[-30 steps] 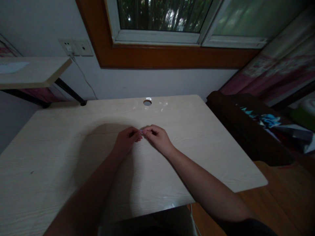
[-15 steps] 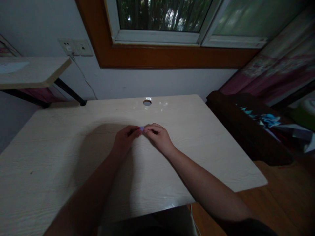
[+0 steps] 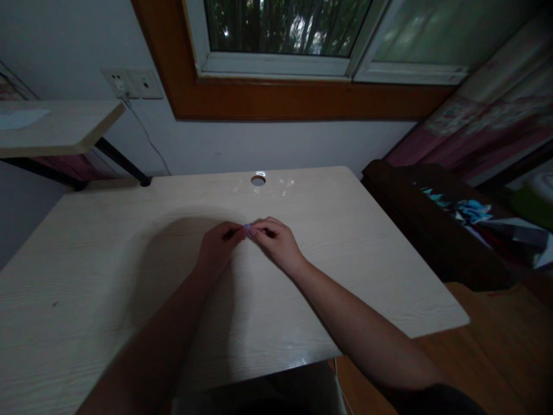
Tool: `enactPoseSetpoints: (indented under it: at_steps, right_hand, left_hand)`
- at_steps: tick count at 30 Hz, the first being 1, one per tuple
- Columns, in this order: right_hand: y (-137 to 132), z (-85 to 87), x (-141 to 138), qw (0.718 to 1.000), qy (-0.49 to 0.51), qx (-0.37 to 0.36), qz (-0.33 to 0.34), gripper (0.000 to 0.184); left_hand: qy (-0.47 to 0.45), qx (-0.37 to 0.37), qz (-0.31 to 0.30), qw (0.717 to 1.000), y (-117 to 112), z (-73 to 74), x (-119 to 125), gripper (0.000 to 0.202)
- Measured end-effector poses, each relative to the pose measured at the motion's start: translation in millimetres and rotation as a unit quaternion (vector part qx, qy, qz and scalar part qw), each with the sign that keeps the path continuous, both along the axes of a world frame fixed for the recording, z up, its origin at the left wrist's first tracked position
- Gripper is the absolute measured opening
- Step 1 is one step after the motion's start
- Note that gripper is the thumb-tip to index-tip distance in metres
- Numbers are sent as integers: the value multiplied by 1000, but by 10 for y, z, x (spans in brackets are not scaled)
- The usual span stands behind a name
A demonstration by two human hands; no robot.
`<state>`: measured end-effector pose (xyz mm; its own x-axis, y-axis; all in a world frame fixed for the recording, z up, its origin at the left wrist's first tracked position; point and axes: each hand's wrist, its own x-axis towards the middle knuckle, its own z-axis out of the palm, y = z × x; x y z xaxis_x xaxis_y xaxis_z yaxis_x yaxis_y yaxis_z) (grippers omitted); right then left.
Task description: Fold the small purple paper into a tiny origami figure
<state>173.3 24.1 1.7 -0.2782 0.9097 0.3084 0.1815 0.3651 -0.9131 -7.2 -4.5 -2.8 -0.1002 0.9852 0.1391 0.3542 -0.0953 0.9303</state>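
Observation:
A small pale-purple piece point(image 3: 247, 228), perhaps folded paper, is pinched between both hands just above the pale wood-grain table point(image 3: 276, 305). Most of it is hidden by fingertips, so its exact kind does not show. My left hand point(image 3: 219, 243) grips its left side between thumb and forefinger. From the right, my right hand point(image 3: 280, 242) pinches the other side with thumb and fingers, and the fingertips of the two hands nearly meet.
Behind the hands, a round cable hole point(image 3: 258, 181) sits near the table's back edge. At the left stands a raised shelf point(image 3: 64, 129) on black legs. A dark brown piece of furniture point(image 3: 432, 230) holding crumpled items borders the right side.
The fingertips have drawn slightly closer together, and less of the purple piece shows between them. Both arms stay almost in place.

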Motion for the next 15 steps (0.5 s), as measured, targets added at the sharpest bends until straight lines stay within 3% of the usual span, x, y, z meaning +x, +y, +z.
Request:
enactPoseSetpoints:
  at_steps: [6, 15]
  right_hand:
    - [1, -3, 7, 1000, 9, -6, 3, 16]
    - [27, -10, -16, 999, 37, -31, -5, 21]
  left_hand:
    - [49, 11, -16, 999, -27, 33, 10, 26]
    - [29, -7, -23, 999, -17, 78, 43, 26]
